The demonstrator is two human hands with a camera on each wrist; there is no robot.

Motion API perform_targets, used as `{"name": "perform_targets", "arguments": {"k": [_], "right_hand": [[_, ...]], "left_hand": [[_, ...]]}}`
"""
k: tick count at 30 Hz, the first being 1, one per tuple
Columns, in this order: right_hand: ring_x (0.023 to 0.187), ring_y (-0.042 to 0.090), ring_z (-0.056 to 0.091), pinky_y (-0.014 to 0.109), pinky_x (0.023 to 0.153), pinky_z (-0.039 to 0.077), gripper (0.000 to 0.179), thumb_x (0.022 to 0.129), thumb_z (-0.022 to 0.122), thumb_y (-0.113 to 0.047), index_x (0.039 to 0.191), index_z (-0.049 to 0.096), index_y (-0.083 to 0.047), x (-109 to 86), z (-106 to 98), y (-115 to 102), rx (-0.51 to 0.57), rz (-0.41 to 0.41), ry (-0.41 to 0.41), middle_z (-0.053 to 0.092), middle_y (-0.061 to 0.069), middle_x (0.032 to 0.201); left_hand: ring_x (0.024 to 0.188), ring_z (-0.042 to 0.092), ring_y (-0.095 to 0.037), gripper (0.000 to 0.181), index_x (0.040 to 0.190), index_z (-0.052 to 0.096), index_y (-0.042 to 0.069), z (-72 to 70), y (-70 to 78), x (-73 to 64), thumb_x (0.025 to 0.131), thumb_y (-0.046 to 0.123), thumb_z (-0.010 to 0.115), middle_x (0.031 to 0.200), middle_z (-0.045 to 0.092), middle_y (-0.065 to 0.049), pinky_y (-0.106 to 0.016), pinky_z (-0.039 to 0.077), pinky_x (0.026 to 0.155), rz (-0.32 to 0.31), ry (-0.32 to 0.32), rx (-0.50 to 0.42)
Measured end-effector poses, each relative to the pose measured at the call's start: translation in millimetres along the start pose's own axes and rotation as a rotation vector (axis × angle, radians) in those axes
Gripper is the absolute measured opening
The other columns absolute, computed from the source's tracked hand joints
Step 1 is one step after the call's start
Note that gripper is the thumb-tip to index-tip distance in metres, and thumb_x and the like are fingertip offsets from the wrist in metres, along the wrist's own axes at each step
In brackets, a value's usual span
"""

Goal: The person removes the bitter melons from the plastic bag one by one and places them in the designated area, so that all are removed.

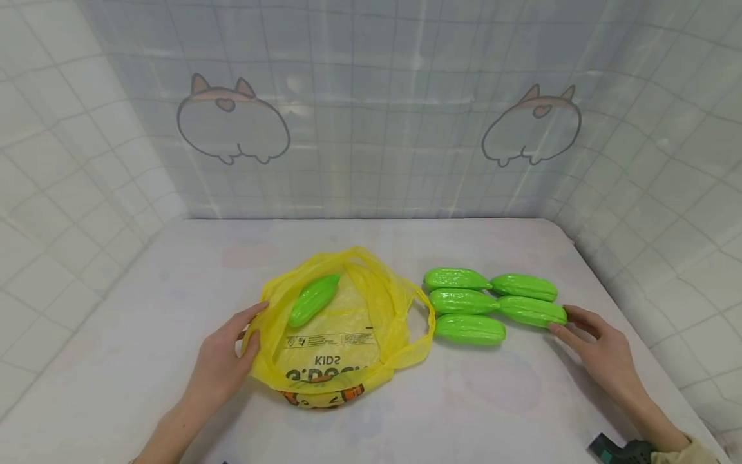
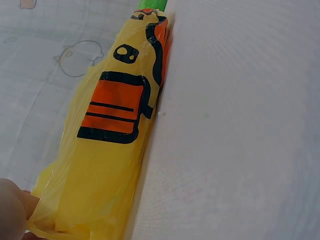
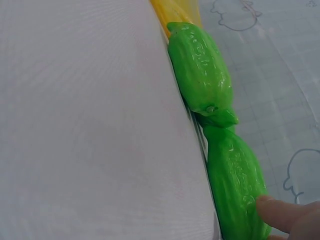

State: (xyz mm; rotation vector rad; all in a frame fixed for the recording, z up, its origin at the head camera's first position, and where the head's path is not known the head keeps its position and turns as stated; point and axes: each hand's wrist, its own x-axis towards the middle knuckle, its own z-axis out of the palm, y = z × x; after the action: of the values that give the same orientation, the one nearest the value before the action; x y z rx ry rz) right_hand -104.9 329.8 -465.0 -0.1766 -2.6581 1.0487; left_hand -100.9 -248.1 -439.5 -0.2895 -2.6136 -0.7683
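A yellow plastic bag [image 1: 324, 354] lies with its mouth spread open, printed with a cartoon and "KIDS" lettering. Inside it rests one bright green, ridged, cucumber-like toy vegetable [image 1: 313, 300]. My left hand [image 1: 223, 354] pinches the bag's left rim between thumb and fingers; only part of that hand shows in the left wrist view, beside the bag [image 2: 95, 175]. My right hand [image 1: 603, 351] grips the right end of a green toy vegetable [image 1: 530, 310], thumb on the near side, fingers beyond. The right wrist view shows the thumb [image 3: 280, 212] against this vegetable [image 3: 235, 185].
Several more green toy vegetables lie in two columns right of the bag, among them a front one [image 1: 469, 329] and a back right one [image 1: 524, 286]. The bag's handle loop [image 1: 426, 322] reaches close to them. A grid-patterned curtain [image 1: 371, 129] surrounds the white table [image 1: 464, 412].
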Motion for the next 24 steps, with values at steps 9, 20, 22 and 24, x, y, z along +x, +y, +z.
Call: {"name": "perform_targets", "arguments": {"k": [9, 20, 22, 24], "right_hand": [[0.100, -0.027, 0.035, 0.006, 0.075, 0.035, 0.059, 0.093, 0.069, -0.042, 0.142, 0.055, -0.012, -0.7, -6, -1, -0.005, -0.028, 0.046, 0.061, -0.001, 0.133], [0.107, -0.025, 0.038, 0.010, 0.082, 0.034, 0.050, 0.091, 0.074, -0.034, 0.137, 0.060, -0.021, -0.3, -6, -29, 0.014, -0.138, 0.109, 0.060, -0.014, 0.130], [0.107, -0.025, 0.039, 0.010, 0.082, 0.035, 0.049, 0.090, 0.075, -0.031, 0.135, 0.061, -0.019, 0.5, -2, -36, 0.007, -0.179, 0.114, 0.062, -0.005, 0.131], [0.107, -0.024, 0.039, 0.009, 0.082, 0.035, 0.047, 0.089, 0.076, -0.029, 0.133, 0.063, -0.017, 1.3, 2, -43, 0.001, -0.215, 0.115, 0.063, 0.001, 0.129]], "left_hand": [[0.121, 0.060, -0.039, 0.050, 0.139, 0.056, 0.007, 0.6, -1.2, -0.2, 0.090, -0.006, 0.063, 0.136, 0.061, -0.017, -0.052, 0.059, 0.086, -0.003, 0.001, 0.004], [0.122, 0.060, -0.038, 0.052, 0.139, 0.055, 0.008, 0.7, -2.0, 0.3, 0.090, -0.006, 0.063, 0.137, 0.061, -0.017, -0.051, 0.059, 0.087, -0.007, 0.001, 0.005], [0.122, 0.059, -0.038, 0.052, 0.140, 0.055, 0.008, 1.6, -2.7, 0.4, 0.090, -0.006, 0.063, 0.137, 0.060, -0.017, -0.051, 0.059, 0.087, -0.005, 0.001, 0.006], [0.122, 0.059, -0.038, 0.052, 0.140, 0.055, 0.008, 2.2, -3.0, 0.4, 0.090, -0.005, 0.063, 0.138, 0.060, -0.017, -0.051, 0.059, 0.087, -0.006, -0.001, 0.004]]}}
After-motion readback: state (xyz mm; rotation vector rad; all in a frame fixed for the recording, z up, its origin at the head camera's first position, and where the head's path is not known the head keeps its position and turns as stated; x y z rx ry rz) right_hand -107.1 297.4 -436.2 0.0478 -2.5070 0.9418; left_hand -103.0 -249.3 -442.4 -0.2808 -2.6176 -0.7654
